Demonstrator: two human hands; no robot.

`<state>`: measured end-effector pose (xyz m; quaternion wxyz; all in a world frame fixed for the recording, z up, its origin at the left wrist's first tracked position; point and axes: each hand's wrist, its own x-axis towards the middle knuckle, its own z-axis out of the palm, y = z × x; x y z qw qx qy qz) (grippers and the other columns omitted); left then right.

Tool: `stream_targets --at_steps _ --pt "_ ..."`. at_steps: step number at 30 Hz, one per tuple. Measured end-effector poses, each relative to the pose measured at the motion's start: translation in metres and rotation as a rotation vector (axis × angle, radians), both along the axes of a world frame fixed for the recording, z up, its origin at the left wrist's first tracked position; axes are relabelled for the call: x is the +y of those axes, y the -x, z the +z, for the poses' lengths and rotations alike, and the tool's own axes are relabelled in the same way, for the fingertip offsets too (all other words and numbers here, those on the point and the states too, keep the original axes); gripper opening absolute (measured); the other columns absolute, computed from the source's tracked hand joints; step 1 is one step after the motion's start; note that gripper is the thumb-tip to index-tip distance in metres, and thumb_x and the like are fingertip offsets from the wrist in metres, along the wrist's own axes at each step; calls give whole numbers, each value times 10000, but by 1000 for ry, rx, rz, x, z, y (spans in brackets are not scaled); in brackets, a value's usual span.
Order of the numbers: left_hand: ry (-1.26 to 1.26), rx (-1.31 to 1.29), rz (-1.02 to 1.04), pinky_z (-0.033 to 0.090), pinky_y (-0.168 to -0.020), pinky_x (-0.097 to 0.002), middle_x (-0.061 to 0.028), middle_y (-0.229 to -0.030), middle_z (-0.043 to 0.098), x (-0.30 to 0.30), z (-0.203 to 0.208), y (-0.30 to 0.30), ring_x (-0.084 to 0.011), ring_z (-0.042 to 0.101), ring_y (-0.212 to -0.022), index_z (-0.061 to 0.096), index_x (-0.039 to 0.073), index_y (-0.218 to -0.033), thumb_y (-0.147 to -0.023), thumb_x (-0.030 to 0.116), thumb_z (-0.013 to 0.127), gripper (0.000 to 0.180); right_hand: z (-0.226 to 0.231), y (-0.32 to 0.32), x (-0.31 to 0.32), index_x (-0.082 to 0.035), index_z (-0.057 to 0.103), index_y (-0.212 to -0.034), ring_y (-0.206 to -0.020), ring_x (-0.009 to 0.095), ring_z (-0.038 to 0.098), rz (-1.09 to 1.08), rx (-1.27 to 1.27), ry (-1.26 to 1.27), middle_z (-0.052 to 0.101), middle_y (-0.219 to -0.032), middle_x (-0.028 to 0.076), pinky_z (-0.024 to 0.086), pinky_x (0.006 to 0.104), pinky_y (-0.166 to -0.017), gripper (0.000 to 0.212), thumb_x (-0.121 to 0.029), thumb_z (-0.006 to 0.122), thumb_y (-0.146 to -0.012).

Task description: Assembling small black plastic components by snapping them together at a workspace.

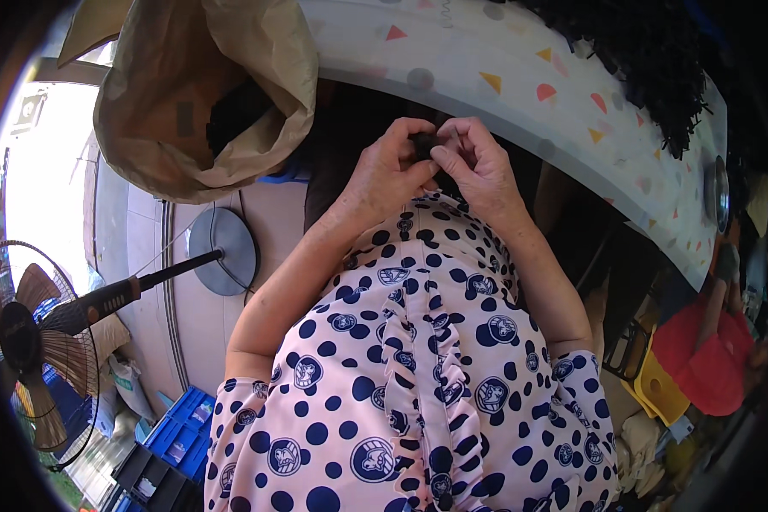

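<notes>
My left hand (390,167) and my right hand (480,173) are close together in front of my chest. Between the fingertips is a small black piece (421,143), mostly covered by fingers, so its kind cannot be made out. My left thumb and fingers pinch it from one side. The right thumb presses in from the other, with the right fingers curled. Beyond the hands, a heap of small black strips (648,64) lies on the table. Left of them stands a large brown paper sack (273,51), open at the top, with something black (243,119) inside.
A patterned white tablecloth (486,51) covers the table just past my hands. A metal bowl (719,194) sits at its right end. At left is a standing fan (26,333) on a round base (222,252), near blue crates (179,431). A person in red (708,367) is at right.
</notes>
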<state>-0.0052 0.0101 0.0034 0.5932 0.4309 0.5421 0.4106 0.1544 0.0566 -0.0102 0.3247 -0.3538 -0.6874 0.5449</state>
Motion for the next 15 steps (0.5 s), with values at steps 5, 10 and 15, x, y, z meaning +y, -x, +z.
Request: stream_targets --at_steps 5,10,15 --pt "-31 -54 59 495 -570 -226 -48 -806 604 -1 -6 1 -90 603 -667 452 46 -1144 -854 -26 568 321 1 2 -11 -27 524 -1030 -613 43 396 -4 -5 136 464 -727 -27 358 188 -559 194 -199 438 -1006" --pt "-96 -3 34 487 -549 -199 -29 -800 578 -3 -9 4 -79 599 -670 445 54 -1121 -862 -37 546 293 -2 9 -16 -12 528 -1005 -619 50 429 13 15 108 487 -707 -18 382 194 -564 199 -186 432 -1006" --pt "-208 377 12 468 -520 -259 -62 -697 560 -7 -9 7 -100 578 -609 465 42 -1066 -833 -44 553 263 1 13 -19 -12 542 -1007 -636 75 487 23 -75 153 540 -715 24 428 227 -581 175 -166 462 -987"
